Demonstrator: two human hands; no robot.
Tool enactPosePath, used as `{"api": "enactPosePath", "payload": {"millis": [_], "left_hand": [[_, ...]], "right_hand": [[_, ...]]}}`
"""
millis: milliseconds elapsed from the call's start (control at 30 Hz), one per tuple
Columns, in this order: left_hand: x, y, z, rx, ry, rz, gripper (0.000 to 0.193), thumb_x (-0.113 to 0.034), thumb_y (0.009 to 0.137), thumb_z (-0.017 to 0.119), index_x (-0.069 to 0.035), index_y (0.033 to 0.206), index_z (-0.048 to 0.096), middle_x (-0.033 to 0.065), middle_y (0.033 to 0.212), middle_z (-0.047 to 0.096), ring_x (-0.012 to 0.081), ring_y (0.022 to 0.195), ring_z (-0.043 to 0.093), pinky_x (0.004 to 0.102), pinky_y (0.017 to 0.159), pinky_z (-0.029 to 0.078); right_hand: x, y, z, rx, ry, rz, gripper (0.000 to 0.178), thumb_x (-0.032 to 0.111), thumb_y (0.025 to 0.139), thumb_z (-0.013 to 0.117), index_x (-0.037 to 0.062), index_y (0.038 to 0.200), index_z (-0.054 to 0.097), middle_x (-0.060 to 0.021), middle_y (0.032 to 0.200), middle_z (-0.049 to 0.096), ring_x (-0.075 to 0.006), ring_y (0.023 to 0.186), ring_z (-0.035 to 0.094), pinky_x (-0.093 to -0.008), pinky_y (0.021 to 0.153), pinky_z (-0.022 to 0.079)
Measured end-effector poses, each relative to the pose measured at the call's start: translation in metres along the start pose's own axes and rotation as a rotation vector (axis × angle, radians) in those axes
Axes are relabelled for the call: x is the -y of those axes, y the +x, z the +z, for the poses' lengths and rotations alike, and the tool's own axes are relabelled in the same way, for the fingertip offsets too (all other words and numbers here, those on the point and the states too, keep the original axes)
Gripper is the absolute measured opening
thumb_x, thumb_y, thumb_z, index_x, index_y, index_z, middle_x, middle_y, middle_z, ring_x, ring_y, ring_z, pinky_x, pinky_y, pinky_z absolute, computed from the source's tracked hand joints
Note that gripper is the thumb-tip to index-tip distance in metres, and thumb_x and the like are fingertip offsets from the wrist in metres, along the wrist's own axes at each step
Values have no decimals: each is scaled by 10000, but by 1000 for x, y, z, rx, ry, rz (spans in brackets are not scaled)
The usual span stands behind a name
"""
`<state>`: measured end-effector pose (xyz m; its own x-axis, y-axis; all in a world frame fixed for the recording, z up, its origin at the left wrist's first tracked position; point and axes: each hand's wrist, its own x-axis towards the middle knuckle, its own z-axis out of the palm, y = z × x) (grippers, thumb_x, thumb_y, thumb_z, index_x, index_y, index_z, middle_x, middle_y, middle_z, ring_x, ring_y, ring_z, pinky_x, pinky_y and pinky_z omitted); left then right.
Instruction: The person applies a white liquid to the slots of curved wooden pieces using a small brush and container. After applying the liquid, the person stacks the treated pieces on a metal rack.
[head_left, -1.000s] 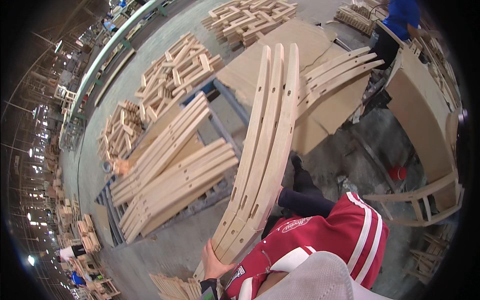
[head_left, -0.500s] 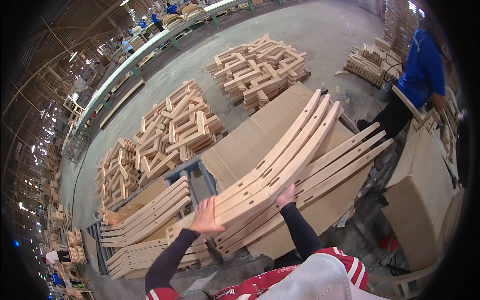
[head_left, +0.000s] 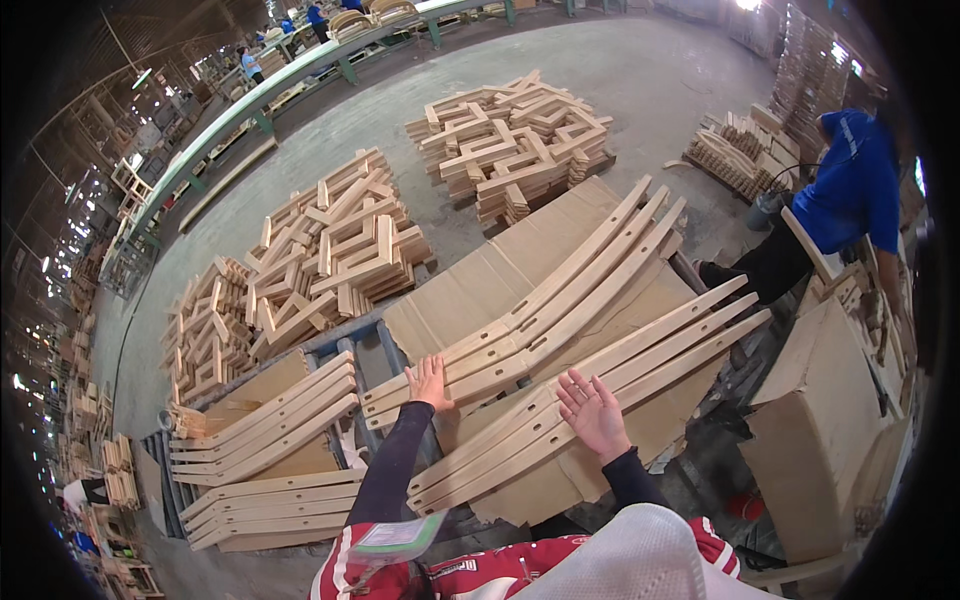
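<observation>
Three long, bent wooden chair-leg-like pieces (head_left: 540, 335) lie side by side on cardboard, slots and holes along their upper faces. At their left end my left hand (head_left: 430, 383) rests against the wood with its fingers spread. My right hand (head_left: 596, 415) is open, palm turned up and holding nothing. It hovers over a second row of bent wooden pieces (head_left: 660, 350), nearer to me. Two more groups of bent pieces sit to the left: an upper group (head_left: 270, 420) and a lower group (head_left: 270, 508).
Beyond the roller stand (head_left: 385, 340), stacks of L-shaped wooden frames (head_left: 330, 250) and another such stack (head_left: 510, 140) stand on the floor. At right a co-worker in a blue shirt (head_left: 860, 180) bends beside a large cardboard box (head_left: 810, 410). A sheet of cardboard (head_left: 450, 290) covers the stand.
The three bent pieces that both hands gripped and tilted now lie flat on the cardboard. My right hand has let go and turned palm up; my left has loosened. The co-worker has bent lower.
</observation>
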<state>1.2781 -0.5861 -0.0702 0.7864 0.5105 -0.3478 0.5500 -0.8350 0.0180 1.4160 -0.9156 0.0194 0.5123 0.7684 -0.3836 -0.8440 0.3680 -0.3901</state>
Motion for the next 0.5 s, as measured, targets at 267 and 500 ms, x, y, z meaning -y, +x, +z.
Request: {"api": "enactPosePath", "payload": {"millis": [267,500], "left_hand": [[-4,-162,-11,-251,-841,165,861,-551,818,683,-31,1438,391,207,1477,350,340,1359,360,432,1091,346],[18,-397,27,-174,-2053,-34,561,-455,1026,396,-14,1361,476,126,1302,571,239,1148,590,349,990,445]], "right_hand": [[-51,-16,70,89,-65,121,277,318,1012,505,163,783,521,58,696,486,-113,711,518,-293,735,479],[-248,-104,172,427,-308,596,335,302,1012,499,174,710,427,91,614,345,-43,560,357,-242,522,325]]}}
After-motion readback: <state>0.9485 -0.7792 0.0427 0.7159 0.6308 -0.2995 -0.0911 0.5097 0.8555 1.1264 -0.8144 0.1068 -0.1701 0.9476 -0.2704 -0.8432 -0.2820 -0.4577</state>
